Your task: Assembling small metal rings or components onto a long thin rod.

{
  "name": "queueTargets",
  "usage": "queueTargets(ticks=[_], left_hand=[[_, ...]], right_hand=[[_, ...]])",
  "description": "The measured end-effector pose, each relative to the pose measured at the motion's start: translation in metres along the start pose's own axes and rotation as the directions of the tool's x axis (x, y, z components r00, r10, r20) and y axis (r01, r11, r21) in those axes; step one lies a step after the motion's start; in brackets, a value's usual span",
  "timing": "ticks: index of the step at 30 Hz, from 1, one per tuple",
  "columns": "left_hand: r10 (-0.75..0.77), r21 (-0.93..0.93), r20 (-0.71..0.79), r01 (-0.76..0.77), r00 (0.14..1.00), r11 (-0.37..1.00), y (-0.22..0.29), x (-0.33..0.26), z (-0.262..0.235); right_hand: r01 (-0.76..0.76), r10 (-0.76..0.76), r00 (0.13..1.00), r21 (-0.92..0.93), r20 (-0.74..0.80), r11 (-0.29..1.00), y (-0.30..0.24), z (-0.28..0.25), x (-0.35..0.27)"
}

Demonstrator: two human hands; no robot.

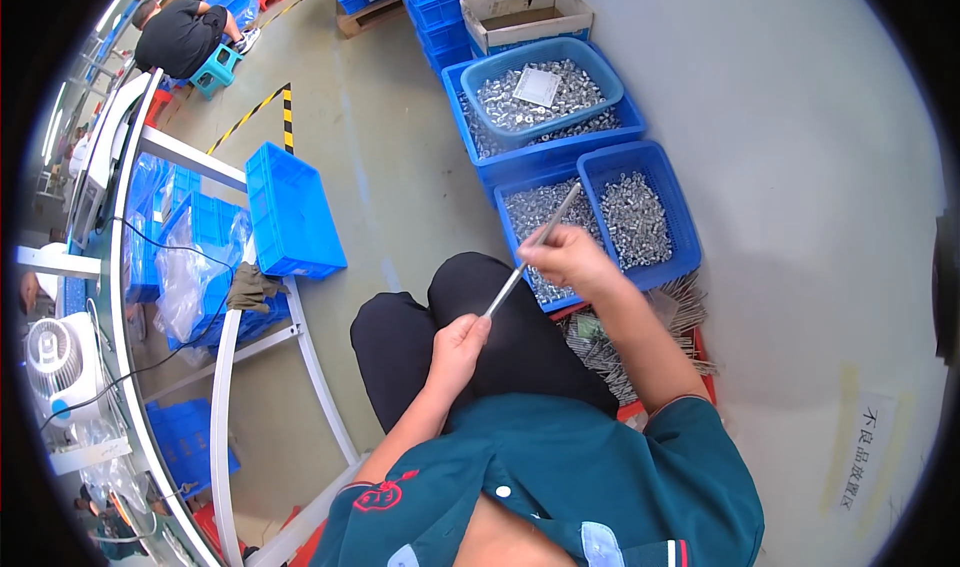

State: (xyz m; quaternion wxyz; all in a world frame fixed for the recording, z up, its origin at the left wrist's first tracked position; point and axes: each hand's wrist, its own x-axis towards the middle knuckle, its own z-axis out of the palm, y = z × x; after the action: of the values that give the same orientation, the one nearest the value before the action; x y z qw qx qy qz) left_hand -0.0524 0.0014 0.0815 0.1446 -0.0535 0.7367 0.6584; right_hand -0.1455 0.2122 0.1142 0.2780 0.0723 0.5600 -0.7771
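Note:
I hold a long thin metal rod [548,229] slanted over my lap. My left hand [460,345] grips its lower end above my knees in black trousers. My right hand [565,260] pinches the rod near its middle, and the upper end points up over a blue bin of small metal parts [535,217]. A second blue bin with silvery parts [640,217] stands just right of it. Under my right forearm a red tray [650,342] holds a pile of more thin rods.
A round blue tub of metal parts [540,92] sits on a larger blue crate behind the bins, with a cardboard box [525,15] beyond. On my left are a white-framed workbench [225,367], a blue crate [290,212], a small fan [60,359]. Another person [180,35] sits far off.

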Motion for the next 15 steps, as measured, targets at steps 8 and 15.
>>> queueTargets(ticks=[8,15], left_hand=[[-0.082,-0.153,0.046,0.088,0.996,0.984,-0.001,0.002,-0.002],[-0.096,-0.090,0.036,0.099,0.995,0.991,-0.007,-0.005,-0.009]], right_hand=[[-0.100,0.086,0.995,0.408,0.053,0.907,0.028,-0.039,0.002],[-0.032,0.005,0.999,0.687,0.042,0.725,0.039,-0.069,0.015]])
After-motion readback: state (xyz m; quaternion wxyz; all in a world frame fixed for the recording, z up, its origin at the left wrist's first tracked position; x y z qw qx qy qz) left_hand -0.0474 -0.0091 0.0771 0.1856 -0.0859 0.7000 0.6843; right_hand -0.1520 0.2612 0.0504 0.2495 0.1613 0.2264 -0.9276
